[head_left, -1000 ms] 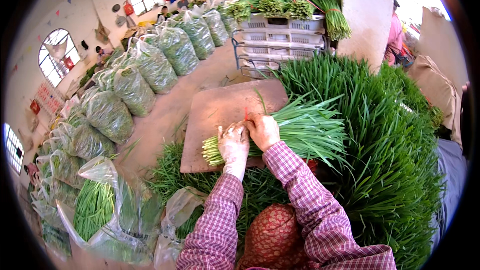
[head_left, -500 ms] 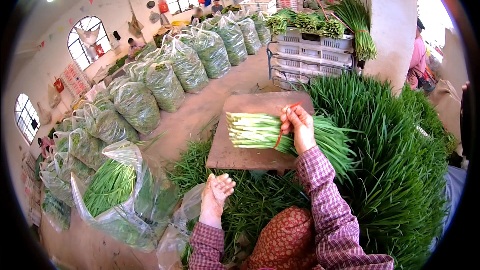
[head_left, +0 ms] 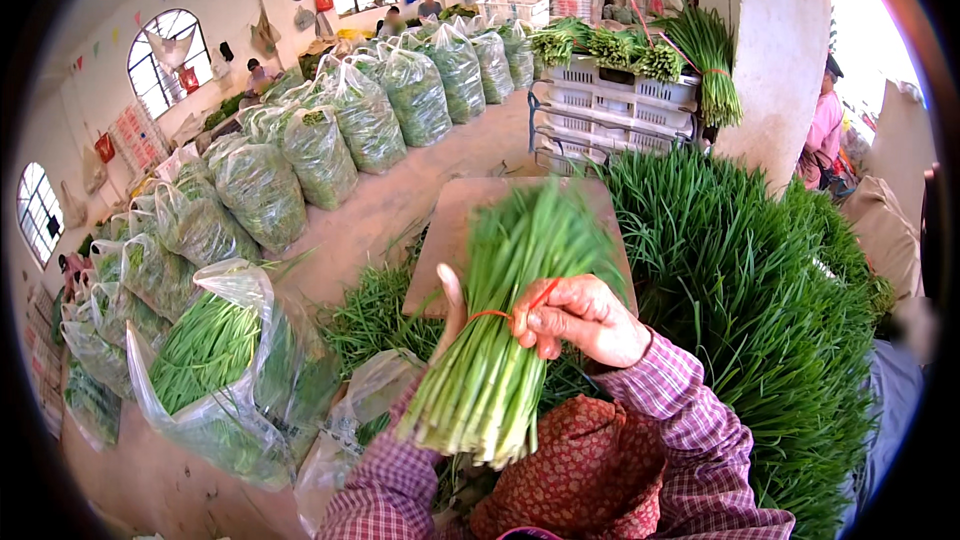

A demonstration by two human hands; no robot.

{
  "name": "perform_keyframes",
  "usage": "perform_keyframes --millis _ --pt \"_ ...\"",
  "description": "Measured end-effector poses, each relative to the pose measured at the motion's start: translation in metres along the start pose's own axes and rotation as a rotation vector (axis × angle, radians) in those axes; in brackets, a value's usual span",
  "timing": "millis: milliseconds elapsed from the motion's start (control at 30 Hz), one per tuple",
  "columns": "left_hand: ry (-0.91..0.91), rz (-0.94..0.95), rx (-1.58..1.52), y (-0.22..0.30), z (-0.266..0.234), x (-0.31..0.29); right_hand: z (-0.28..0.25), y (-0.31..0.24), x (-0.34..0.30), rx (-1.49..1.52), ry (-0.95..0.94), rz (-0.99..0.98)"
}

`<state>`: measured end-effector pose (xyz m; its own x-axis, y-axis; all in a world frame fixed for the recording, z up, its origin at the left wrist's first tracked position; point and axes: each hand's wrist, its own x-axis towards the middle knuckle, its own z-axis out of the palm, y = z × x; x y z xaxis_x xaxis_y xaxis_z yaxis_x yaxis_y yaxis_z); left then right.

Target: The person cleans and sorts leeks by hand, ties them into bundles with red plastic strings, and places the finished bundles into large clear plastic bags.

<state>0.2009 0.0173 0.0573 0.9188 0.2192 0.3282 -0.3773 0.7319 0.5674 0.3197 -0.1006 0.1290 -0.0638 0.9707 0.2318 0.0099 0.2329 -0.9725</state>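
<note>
A bunch of garlic chives [head_left: 478, 390] is tilted in front of me, pale stem ends toward me and green leaves pointing away, blurred at the tips. Around its middle runs a red tie [head_left: 489, 314]. My right hand [head_left: 585, 320] is closed, pinching the tie at the bunch's right side. Against the bunch's left side is my left hand [head_left: 451, 298]; its thumb points up and its fingers are hidden behind the stems. Beneath the leaves lies a brown board [head_left: 440, 230].
A large heap of loose chives [head_left: 740, 330] rises at my right. On the left stands an open plastic bag [head_left: 150, 380] of greens, with rows of filled bags [head_left: 335, 110] beyond. Stacked white crates [head_left: 610, 110] carry tied bunches beside a pillar [head_left: 770, 60].
The bunch has been lifted off the board, turned stems toward me and brought closer, with my right hand still on the tie. My left hand has moved up to the bunch's left side.
</note>
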Motion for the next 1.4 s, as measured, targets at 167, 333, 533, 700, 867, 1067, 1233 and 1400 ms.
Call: perform_keyframes --millis 167,333,533,700,867,1067,1233,1400 --pt "0.434 0.192 0.498 0.081 -0.009 0.035 -0.016 0.003 0.020 0.047 0.212 0.037" --pt "0.322 0.349 0.610 0.139 -0.003 0.102 -0.069 -0.006 0.064 0.113 0.493 -0.207" --pt "0.371 0.250 0.807 0.106 -0.011 0.103 -0.106 0.056 0.071 0.068 0.572 -0.273" --pt "0.664 -0.109 0.736 0.069 -0.083 0.046 -0.114 0.153 0.052 0.175 0.666 -0.124" --pt "0.402 -0.041 1.106 0.041 -0.127 0.050 -0.111 0.149 0.060 0.159 0.659 -0.085" --pt "0.407 0.290 0.827 0.020 -0.090 0.113 -0.104 0.135 0.075 0.260 0.637 -0.110" --pt "0.389 0.374 0.753 0.062 -0.050 0.117 -0.094 0.087 0.087 0.333 0.531 -0.329" --pt "0.413 0.243 0.721 0.032 -0.107 0.127 -0.111 0.145 0.051 0.299 0.645 -0.129"
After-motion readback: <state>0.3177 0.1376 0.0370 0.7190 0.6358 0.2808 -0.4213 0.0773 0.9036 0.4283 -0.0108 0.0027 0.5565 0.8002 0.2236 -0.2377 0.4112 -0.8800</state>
